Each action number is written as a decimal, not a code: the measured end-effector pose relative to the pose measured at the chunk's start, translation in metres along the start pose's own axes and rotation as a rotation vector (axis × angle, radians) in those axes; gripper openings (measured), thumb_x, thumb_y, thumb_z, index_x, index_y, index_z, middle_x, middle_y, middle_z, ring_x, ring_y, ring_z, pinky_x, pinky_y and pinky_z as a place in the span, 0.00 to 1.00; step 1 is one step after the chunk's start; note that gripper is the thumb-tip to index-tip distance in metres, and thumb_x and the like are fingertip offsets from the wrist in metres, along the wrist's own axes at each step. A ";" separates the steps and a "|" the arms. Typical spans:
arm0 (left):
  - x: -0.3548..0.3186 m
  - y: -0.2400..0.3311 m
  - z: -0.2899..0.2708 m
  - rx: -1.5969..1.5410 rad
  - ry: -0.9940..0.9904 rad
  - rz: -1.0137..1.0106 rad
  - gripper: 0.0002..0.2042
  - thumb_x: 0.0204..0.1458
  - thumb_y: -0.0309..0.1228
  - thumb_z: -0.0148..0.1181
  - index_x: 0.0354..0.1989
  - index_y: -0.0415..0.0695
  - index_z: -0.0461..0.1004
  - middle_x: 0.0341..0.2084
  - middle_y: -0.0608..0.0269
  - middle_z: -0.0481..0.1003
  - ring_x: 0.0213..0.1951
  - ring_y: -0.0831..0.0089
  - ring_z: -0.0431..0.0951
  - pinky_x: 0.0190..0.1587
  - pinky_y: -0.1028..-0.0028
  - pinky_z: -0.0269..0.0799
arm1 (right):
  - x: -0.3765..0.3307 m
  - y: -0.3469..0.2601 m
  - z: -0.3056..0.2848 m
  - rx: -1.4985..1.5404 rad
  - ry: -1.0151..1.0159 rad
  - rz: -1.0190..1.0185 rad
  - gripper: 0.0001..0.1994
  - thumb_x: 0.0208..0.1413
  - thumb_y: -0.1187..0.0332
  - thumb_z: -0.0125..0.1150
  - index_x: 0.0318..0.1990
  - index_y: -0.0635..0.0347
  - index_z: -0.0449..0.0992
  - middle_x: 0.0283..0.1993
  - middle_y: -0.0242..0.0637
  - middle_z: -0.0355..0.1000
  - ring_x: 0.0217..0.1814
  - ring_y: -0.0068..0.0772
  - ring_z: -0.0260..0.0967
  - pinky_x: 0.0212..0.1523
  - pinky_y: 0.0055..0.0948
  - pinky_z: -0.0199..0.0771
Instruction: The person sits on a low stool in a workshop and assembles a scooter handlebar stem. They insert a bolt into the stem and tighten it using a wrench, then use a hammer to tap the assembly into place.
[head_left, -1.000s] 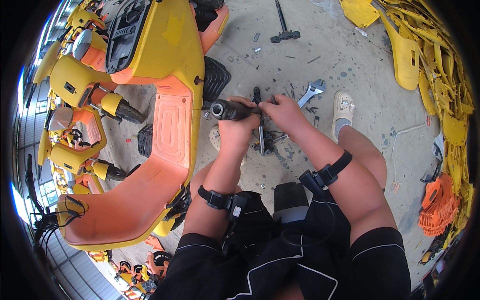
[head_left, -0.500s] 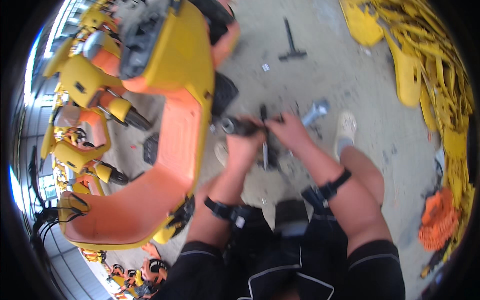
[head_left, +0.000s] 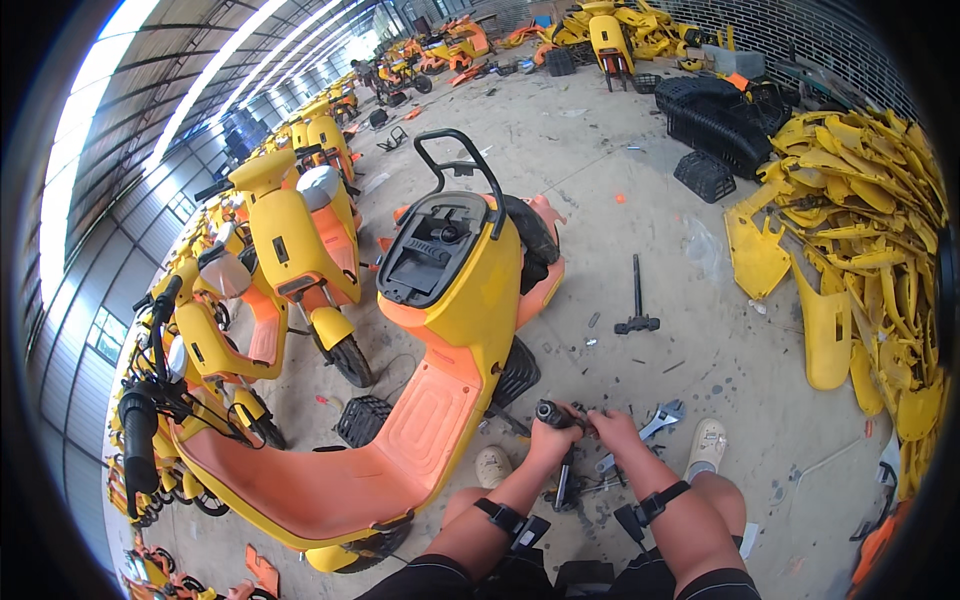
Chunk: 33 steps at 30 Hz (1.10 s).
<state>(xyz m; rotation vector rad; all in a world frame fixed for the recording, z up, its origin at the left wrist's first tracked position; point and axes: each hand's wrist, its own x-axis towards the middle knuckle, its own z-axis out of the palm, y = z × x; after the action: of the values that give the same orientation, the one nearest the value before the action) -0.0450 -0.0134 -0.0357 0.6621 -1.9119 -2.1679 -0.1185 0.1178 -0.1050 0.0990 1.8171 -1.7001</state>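
- The concrete floor (head_left: 600,180) of a long shed carries everything; it is dusty and strewn with small bits.
- A yellow and orange scooter (head_left: 440,340), stripped of its seat, stands just left of the person and fills the middle of the view, its open seat well facing up.
- A row of similar yellow scooters (head_left: 290,230) stands behind it on the left, running back toward the far end.
- A heap of yellow body panels (head_left: 860,230) lies along the right side, with black plastic baskets (head_left: 715,125) beyond it.
- A black T-handle tool (head_left: 637,300) lies on the floor ahead, well apart from the hands.
- An adjustable wrench (head_left: 660,418) lies just beside the right hand.
- The left hand (head_left: 556,432) is closed around a black handlebar grip (head_left: 548,411), held low in front of the knees, near the scooter's footboard.
- The right hand (head_left: 612,428) is curled at the grip's end, touching it; what its fingers pinch I cannot tell.
- A dark tool or part (head_left: 565,480) hangs below the two hands, partly hidden by them.
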 end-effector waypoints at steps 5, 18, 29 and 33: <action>0.002 -0.013 -0.005 0.052 0.000 0.051 0.16 0.31 0.13 0.59 0.32 0.40 0.73 0.30 0.63 0.74 0.31 0.72 0.75 0.33 0.73 0.71 | -0.010 -0.007 0.000 -0.064 0.022 -0.038 0.17 0.56 0.58 0.64 0.30 0.67 0.78 0.26 0.37 0.76 0.27 0.27 0.71 0.31 0.29 0.69; 0.015 0.006 -0.001 0.035 -0.008 -0.008 0.15 0.32 0.15 0.60 0.32 0.41 0.73 0.28 0.65 0.73 0.31 0.74 0.74 0.32 0.74 0.69 | -0.004 -0.026 -0.003 -0.026 -0.054 0.014 0.15 0.60 0.57 0.62 0.38 0.63 0.78 0.32 0.33 0.77 0.32 0.24 0.70 0.34 0.26 0.67; 0.043 0.014 -0.004 0.125 -0.079 -0.008 0.15 0.33 0.14 0.61 0.33 0.42 0.72 0.29 0.64 0.74 0.33 0.71 0.76 0.35 0.72 0.71 | 0.029 -0.032 -0.007 -0.080 -0.081 -0.007 0.14 0.57 0.60 0.65 0.35 0.65 0.78 0.29 0.32 0.75 0.29 0.24 0.68 0.32 0.26 0.67; 0.068 0.014 -0.005 0.032 -0.115 -0.009 0.15 0.34 0.15 0.62 0.33 0.41 0.72 0.29 0.64 0.74 0.34 0.71 0.76 0.36 0.72 0.72 | 0.043 -0.047 -0.006 -0.102 -0.071 -0.032 0.14 0.58 0.60 0.65 0.34 0.66 0.78 0.29 0.33 0.75 0.29 0.25 0.69 0.33 0.27 0.68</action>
<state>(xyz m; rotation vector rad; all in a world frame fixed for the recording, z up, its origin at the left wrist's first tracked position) -0.1054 -0.0486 -0.0373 0.5641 -2.0072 -2.2305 -0.1766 0.1001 -0.0859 -0.0331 1.8582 -1.6085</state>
